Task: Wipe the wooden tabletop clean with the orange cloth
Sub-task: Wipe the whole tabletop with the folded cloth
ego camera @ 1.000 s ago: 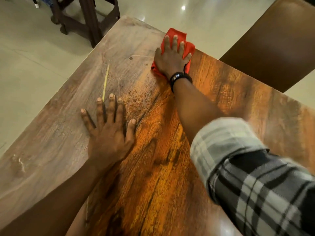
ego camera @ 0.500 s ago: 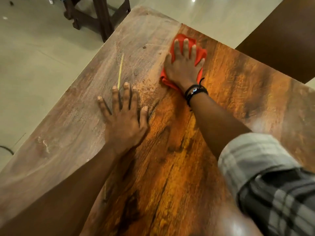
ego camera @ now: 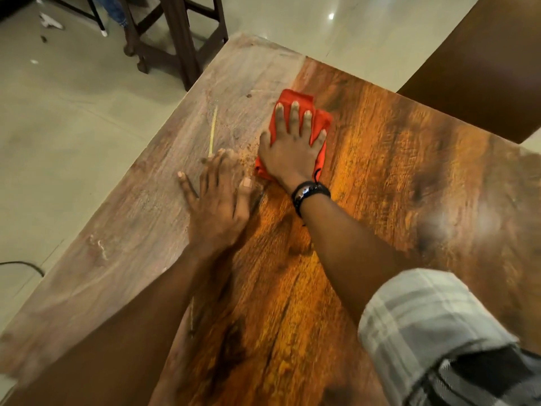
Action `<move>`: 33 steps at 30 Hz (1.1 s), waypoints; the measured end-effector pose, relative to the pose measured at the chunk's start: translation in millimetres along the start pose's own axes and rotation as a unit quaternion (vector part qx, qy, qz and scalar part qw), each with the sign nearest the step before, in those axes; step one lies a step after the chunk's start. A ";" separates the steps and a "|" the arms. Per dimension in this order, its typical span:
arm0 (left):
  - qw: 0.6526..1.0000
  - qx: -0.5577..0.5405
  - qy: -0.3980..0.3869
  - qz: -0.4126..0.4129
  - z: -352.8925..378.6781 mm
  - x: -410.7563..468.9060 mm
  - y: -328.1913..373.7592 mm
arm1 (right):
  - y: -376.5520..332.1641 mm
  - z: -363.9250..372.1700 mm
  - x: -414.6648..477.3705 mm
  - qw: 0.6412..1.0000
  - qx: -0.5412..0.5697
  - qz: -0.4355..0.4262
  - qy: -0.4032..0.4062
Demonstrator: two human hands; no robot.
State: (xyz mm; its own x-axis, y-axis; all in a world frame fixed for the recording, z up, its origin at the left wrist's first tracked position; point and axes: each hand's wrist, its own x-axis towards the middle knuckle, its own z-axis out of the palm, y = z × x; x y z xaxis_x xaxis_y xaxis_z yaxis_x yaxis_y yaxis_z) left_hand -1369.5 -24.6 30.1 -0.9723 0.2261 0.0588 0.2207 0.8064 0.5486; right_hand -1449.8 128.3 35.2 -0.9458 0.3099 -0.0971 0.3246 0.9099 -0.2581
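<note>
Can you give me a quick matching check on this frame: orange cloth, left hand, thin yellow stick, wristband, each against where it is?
Things:
1. orange cloth
2. left hand
3. thin yellow stick
4. wristband

Places:
A. lying loose on the dull grey part of the tabletop
B. around the right wrist
C. pressed flat under the right hand
D. spread flat on the wood, beside the cloth

Pairs: 1-C, 2-D, 3-A, 4-B
</note>
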 end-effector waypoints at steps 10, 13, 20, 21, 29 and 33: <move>0.999 0.042 -0.017 0.015 -62.6 -102.3 -61.9 | -21.1 39.2 -217.7 0.992 0.005 -0.121 0.025; 0.993 0.096 -0.056 0.047 -72.8 -133.7 -85.1 | -21.6 44.7 -257.1 0.987 -0.009 -0.161 0.010; 0.984 0.146 -0.047 0.090 -67.6 -146.3 -87.6 | 8.4 30.0 -169.5 0.985 0.005 -0.172 -0.005; 0.984 0.148 -0.047 0.093 -67.6 -146.0 -88.7 | 11.9 25.7 -148.9 0.987 -0.006 -0.162 -0.010; 0.982 0.152 -0.041 0.105 -66.7 -145.1 -92.0 | 10.3 4.5 -57.4 0.999 0.006 -0.051 -0.018; 0.984 0.143 -0.044 0.099 -65.2 -146.5 -92.3 | -0.1 9.0 -80.0 0.998 -0.010 -0.050 -0.022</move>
State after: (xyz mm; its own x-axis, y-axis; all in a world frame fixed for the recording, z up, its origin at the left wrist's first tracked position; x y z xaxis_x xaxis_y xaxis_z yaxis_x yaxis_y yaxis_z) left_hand -1252.4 -167.8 25.3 -0.9005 0.4304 0.0613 0.4297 0.8598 0.2757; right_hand -1374.1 100.9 34.3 -0.9722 0.2050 -0.1131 0.2275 0.9415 -0.2489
